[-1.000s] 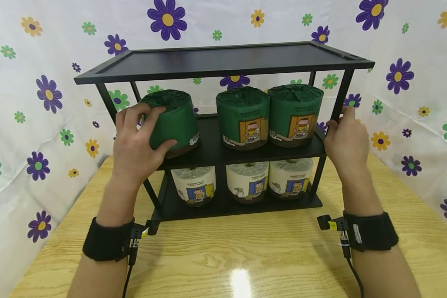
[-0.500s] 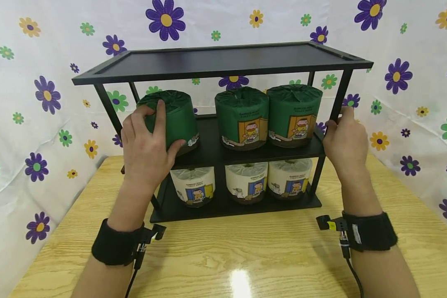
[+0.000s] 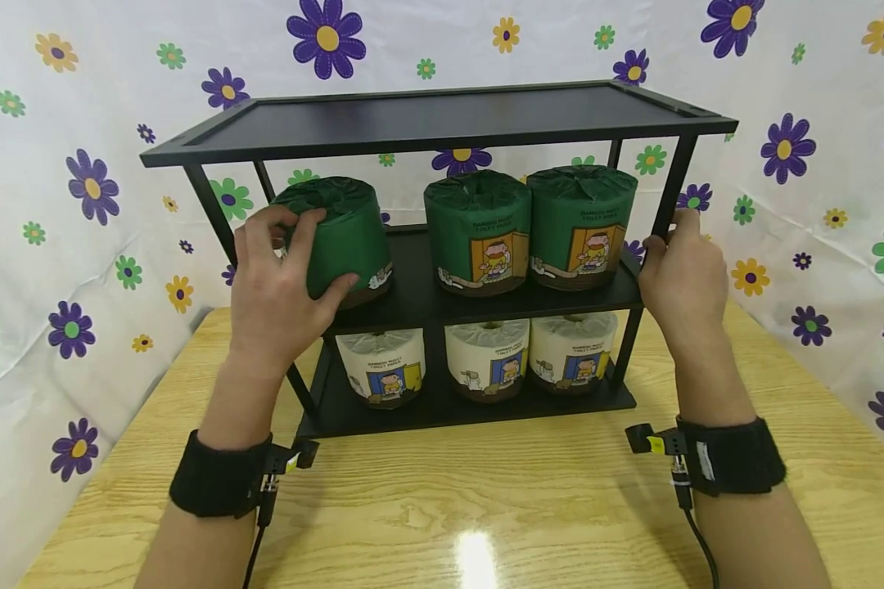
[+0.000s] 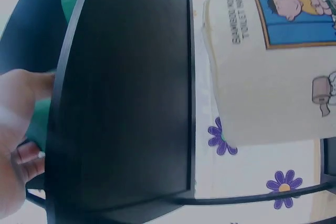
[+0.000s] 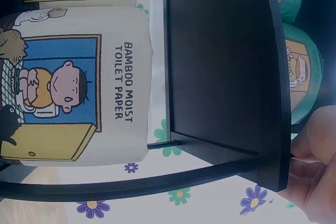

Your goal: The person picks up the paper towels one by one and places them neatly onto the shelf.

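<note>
On the middle tier of a black two-level rack (image 3: 427, 315), my left hand (image 3: 276, 286) grips the leftmost green-wrapped toilet paper roll (image 3: 349, 241). Its fingers curl over the roll's left side and top edge, and the thumb lies against the front. The roll stands upright. In the left wrist view the tier's underside hides most of that roll, with part of my hand (image 4: 16, 135) at the left edge. My right hand (image 3: 687, 286) holds the rack's right front post (image 3: 674, 192) at middle-tier height; its fingers wrap behind the post.
Two more green rolls, one central (image 3: 479, 233) and one right (image 3: 584, 225), stand side by side on the same tier. Below stand three cream rolls, left (image 3: 383, 368), middle (image 3: 489, 360) and right (image 3: 575, 352). The rack's flat top (image 3: 435, 114) overhangs the green rolls. A wooden table (image 3: 442, 491) supports everything.
My left hand shifted right with its index finger stretched over the roll's top, then came back left with that finger bent again. The roll and my right hand stay in place.
</note>
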Available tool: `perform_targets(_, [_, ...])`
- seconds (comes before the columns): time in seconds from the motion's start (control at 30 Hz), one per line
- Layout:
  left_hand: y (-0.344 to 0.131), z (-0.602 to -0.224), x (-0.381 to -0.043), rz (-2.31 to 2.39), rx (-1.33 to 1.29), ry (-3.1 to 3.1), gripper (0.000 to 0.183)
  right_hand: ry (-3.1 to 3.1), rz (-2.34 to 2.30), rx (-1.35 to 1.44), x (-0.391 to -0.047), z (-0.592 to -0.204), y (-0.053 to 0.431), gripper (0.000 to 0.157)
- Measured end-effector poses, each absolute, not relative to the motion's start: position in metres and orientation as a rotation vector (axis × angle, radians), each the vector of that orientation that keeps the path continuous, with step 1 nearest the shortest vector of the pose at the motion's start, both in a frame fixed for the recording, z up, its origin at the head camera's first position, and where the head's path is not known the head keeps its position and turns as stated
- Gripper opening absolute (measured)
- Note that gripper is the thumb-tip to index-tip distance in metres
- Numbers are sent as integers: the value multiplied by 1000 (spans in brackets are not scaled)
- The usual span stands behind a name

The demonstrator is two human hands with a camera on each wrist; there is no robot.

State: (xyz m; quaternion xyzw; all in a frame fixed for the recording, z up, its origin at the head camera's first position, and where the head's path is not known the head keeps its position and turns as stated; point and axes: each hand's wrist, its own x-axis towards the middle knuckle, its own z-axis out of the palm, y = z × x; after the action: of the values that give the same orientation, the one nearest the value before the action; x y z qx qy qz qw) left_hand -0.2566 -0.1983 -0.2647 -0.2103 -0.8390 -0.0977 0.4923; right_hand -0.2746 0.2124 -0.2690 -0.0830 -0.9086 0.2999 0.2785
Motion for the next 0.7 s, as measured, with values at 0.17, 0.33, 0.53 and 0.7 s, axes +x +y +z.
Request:
perform_targets(0.17, [-213, -266, -262, -349, -584, -2025, 70, -2433, 804, -217, -274, -269, 213, 42])
perform_targets(0.33, [-218, -266, -261, -384, -596, -2046, 69, -2440, 809, -221, -275, -269, 212, 42])
perform_targets(0.53, [-196, -264, -250, -184, -425, -2094, 81, -2458, 813, -241, -274, -269, 212, 43])
perform_targets(0.7, [-181, -268, -250, -168, -319, -2065, 72, -2449, 811, -232, -273, -268, 212, 42])
